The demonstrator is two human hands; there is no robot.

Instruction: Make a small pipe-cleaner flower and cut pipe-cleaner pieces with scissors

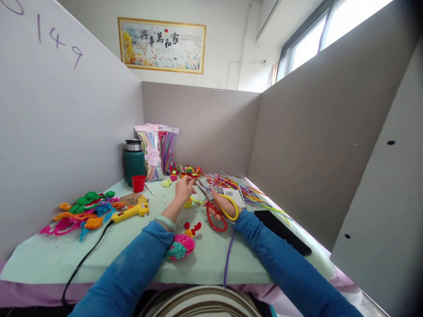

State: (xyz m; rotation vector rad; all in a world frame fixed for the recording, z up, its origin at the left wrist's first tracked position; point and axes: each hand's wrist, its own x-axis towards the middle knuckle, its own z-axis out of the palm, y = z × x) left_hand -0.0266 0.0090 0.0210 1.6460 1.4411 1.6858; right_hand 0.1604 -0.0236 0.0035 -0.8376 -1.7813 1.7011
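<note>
My right hand [222, 205] holds a pair of scissors [209, 198] with one red and one yellow handle. The handles are spread, and the blades point away toward my left hand. My left hand [185, 188] is closed in a pinch close to the blade tips; what sits between its fingers is too small to make out. Below the hands lies a pink and teal pipe-cleaner figure [181, 245] with red tips. A purple pipe cleaner [228, 257] runs from beside my right wrist to the table's front edge. Some yellow pieces [187, 203] lie behind the left wrist.
At the left are a yellow glue gun [130, 213] with a black cord and a colourful pipe-cleaner heap [87, 209]. A red cup [138, 183], green bottle [134, 163] and bagged pipe cleaners [152, 154] stand behind. Loose pipe cleaners [251, 191] and a black phone-like slab [282, 232] lie right.
</note>
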